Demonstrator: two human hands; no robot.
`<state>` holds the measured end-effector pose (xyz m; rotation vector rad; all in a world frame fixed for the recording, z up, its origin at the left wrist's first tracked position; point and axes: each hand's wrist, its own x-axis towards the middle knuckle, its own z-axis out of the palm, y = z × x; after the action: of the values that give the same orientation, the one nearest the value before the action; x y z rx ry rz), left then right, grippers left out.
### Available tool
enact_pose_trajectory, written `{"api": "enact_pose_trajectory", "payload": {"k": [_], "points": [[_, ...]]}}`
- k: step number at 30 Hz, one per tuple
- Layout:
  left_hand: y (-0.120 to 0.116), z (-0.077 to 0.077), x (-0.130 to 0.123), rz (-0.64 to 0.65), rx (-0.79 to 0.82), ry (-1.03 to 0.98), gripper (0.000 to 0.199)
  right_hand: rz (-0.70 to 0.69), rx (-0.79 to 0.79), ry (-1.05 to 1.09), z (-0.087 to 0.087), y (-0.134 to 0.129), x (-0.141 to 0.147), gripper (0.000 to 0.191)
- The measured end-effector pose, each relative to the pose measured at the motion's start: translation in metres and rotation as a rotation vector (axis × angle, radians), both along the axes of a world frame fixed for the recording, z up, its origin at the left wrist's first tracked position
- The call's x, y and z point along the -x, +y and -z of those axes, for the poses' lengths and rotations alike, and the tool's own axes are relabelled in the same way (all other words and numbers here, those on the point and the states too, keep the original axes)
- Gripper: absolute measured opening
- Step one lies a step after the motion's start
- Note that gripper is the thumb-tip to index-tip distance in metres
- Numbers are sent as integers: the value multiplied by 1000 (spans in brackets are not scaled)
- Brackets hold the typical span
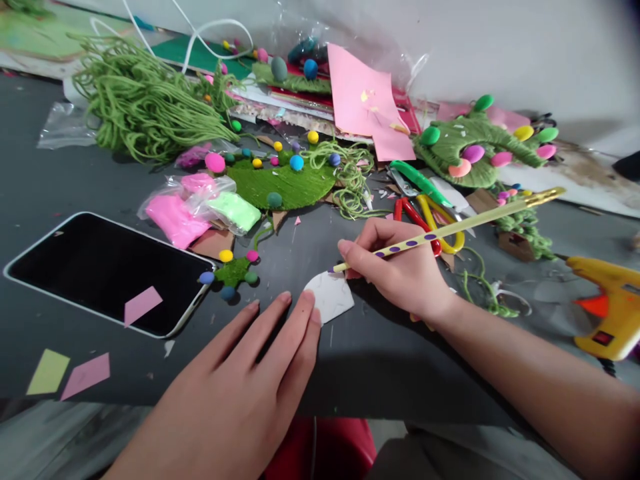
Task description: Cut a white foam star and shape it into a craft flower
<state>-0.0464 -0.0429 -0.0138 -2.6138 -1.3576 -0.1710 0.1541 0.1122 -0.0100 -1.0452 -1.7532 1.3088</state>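
My right hand (400, 270) is closed around a pale yellow pencil (455, 228) with purple dots and a gold end. Its tip touches the upper edge of a small white paper piece (333, 298), rounded at the top and straight at the lower right. Fingers stretched out, my left hand (260, 373) lies flat on the table, its fingertips on the left edge of that paper. Just beyond the left fingertips is a small green piece (233, 272) with coloured balls around it.
A phone (105, 273) lies at left, paper scraps (87, 375) near it. Behind are green yarn (145, 100), bags of pink clay (175, 217), a ball-trimmed green shape (280, 183), scissors (440, 223) and a green cutter (420, 181). At right sits a yellow glue gun (607, 300).
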Motion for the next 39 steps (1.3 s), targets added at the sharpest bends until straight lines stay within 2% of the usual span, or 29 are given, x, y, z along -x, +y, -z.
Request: {"api": "enact_pose_trajectory", "payload": {"k": [23, 39], "points": [[-3, 4, 1, -8, 17, 6, 73, -29, -44, -96, -1, 3, 1, 30], [-2, -3, -1, -10, 46, 1, 68, -25, -29, -65, 1, 0, 0, 35]]}}
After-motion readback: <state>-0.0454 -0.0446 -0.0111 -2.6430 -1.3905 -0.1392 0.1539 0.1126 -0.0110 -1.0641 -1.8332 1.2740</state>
